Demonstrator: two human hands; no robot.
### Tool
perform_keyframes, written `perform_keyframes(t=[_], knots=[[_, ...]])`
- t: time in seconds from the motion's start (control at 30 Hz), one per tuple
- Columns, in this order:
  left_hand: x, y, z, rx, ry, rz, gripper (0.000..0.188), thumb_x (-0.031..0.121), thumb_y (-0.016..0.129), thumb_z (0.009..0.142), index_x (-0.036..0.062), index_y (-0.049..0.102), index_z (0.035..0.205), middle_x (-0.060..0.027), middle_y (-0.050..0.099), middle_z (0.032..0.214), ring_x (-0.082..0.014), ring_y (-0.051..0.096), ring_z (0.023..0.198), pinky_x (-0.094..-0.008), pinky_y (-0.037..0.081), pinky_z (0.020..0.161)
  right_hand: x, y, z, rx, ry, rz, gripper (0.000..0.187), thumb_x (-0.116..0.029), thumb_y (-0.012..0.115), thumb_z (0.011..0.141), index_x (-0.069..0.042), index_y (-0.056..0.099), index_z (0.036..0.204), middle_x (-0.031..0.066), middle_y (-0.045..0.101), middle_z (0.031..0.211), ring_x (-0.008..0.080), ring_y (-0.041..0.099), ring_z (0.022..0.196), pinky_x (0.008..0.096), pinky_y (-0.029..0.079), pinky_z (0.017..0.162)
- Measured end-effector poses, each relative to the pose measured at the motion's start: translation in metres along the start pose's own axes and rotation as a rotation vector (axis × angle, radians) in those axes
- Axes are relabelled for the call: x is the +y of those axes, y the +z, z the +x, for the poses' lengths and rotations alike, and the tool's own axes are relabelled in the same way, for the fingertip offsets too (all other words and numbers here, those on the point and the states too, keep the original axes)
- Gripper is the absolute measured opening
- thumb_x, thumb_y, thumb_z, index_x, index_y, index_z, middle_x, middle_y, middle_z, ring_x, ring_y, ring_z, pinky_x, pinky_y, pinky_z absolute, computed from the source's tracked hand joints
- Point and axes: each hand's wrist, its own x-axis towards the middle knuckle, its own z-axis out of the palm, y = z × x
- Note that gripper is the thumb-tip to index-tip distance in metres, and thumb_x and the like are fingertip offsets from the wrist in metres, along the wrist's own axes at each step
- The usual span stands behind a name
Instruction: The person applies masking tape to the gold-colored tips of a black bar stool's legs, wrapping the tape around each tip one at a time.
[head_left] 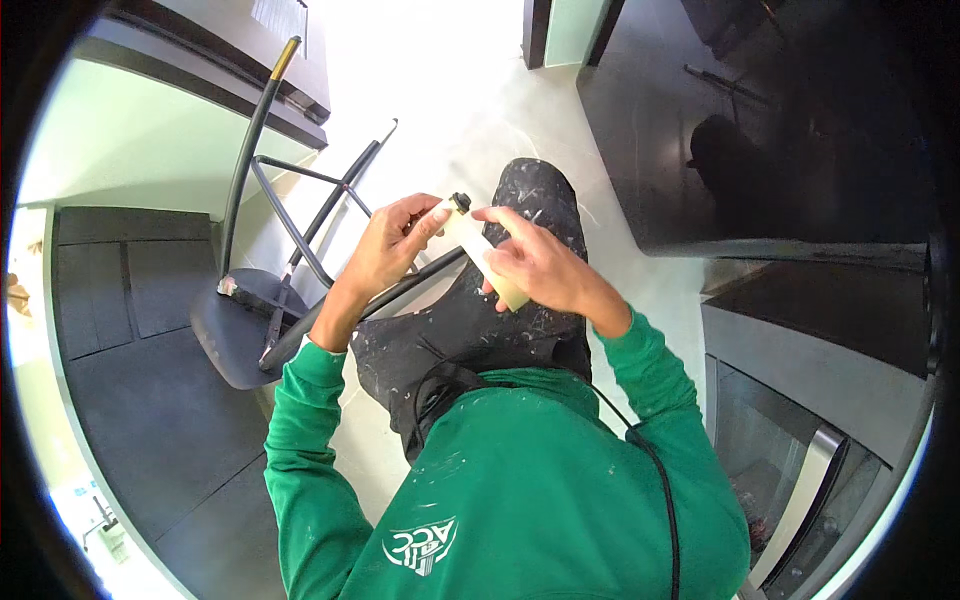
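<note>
Over my lap, both hands hold a slim pale-yellow and whitish thing (480,249), tilted, with a small black cap-like piece (461,201) at its upper end. I cannot tell whether it is a bottle, a tube or a strip. My left hand (388,245) pinches it close to the black piece, thumb against fingers. Lower down, my right hand (545,265) has its thumb and fingers around it, the index finger reaching toward the black end. Beside my left forearm lies a tipped-over black stool (235,325) with metal legs, one ending in a gold tip.
Dark cabinet panels (150,300) stand at the left. A glossy dark counter front (760,150) is at the upper right, and an oven-like appliance with a metal handle (800,505) at the lower right. Pale tiled floor (440,110) stretches ahead.
</note>
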Motion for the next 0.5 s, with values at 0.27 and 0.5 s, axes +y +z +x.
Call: perform_keyframes(t=[0.27, 0.5], knots=[[0.004, 0.001, 0.0, 0.006, -0.029, 0.026, 0.041, 0.035, 0.062, 0.11, -0.0027, 0.071, 0.122, -0.0052, 0.07, 0.084, -0.0104, 0.058, 0.073, -0.0282, 0.049, 0.065, 0.026, -0.003, 0.029, 0.049, -0.145, -0.08, 0.024, -0.015, 0.056, 0.1, 0.001, 0.061, 0.116, 0.0065, 0.063, 0.075, 0.014, 0.062, 0.061, 0.0339, 0.052, 0.057], [-0.004, 0.001, 0.003, 0.023, -0.005, 0.003, 0.041, 0.036, 0.061, 0.11, -0.003, 0.071, 0.121, -0.005, 0.069, 0.085, -0.0093, 0.058, 0.073, -0.0271, 0.049, 0.066, 0.03, 0.009, 0.034, 0.295, -0.288, -0.121, 0.018, -0.017, 0.071, 0.093, 0.001, 0.069, 0.096, 0.0071, 0.055, 0.065, 0.0154, 0.049, 0.058, 0.0364, 0.043, 0.056]])
